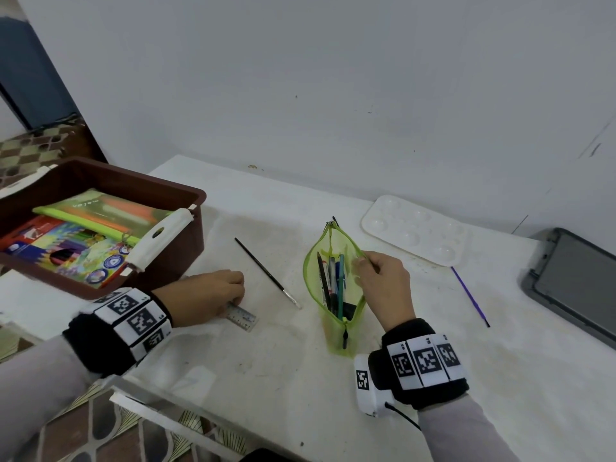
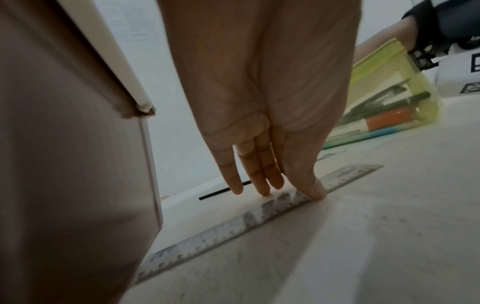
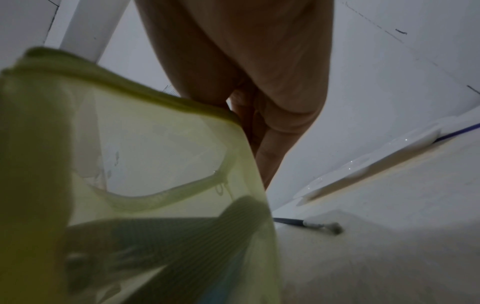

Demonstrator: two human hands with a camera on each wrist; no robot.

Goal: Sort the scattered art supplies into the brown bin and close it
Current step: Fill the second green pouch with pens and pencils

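Step in hand: gathering loose supplies; both hands are on items at once, and nothing is lifted yet.
Left hand (image 1: 208,295): fingers straight and close together, tips pressing down on the clear ruler (image 1: 242,318); the left wrist view shows the thumb at the ruler's near edge and the fingers at its far edge, so it looks about to pinch, not yet gripping.
Ruler: lies flat on the desk (image 1: 433,378), just in front of the brown bin (image 1: 186,248).
Right hand (image 1: 383,278): pinches the rim of the open green pencil pouch (image 1: 333,288), holding its mouth wide; pens and pencils stand inside.
Brown bin: sits at the left end of the desk, uncovered, white handle (image 1: 160,240) folded across its near rim; a box of coloured pencils (image 1: 63,248) and a green-edged folder (image 1: 110,211) already lie in it.
Still out: black paintbrush (image 1: 266,271) between ruler and pouch, purple paintbrush (image 1: 470,296) and white paint palette (image 1: 413,228) to the right.
Grey lid (image 1: 573,285): lies at the far right of the desk, well apart from the bin; probably the bin's cover.
Next move, as I judge it: get the flat ruler's edge up off the desk with the thumb, then carry it to the bin or the pouch; a thin flat ruler is likely to slip, so tipping it on edge first should help.
Left to do: pouch zipped and binned, brushes, palette, then the lid on.
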